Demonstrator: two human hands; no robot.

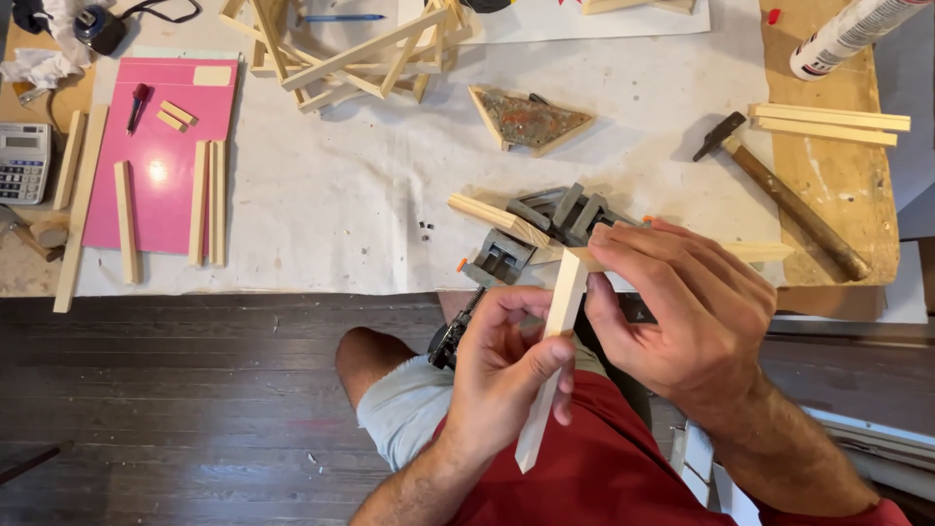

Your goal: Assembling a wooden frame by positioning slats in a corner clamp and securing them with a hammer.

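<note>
Left hand [506,365] grasps a pale wood strip [550,360], thumb and fingers pinched round its middle; the strip runs steeply from its pointed lower end over the red shirt up to the grey corner clamp [545,229]. Right hand [682,312] is curled over the strip's top end, fingers closed on the spot where it meets a second strip [765,251] that runs out right from under the hand. Whether the two strips touch there, cannot tell; fingers hide the joint.

All places below relative to the corner clamp:
- A third wood strip [497,219] sits in the clamp, sticking out up-left.
- Clamp rests at the near edge of the white sheet [341,195] covering the bench.
- Hammer [779,195] lies to the right, on a brown board [828,166], head pointing up-left.
- Two loose strips [828,124] lie further right and up, side by side.
- White tube [847,34] far up-right.
- Triangular wood frame [531,119] just above.
- Stack of open wood frames [341,49] up-left.
- Pink board [161,156] far left, with several short strips [206,202] on it and a small red-handled tool [137,105].
- Calculator [21,161] at the far left edge.
- Blue pen [341,18] far up-left.
</note>
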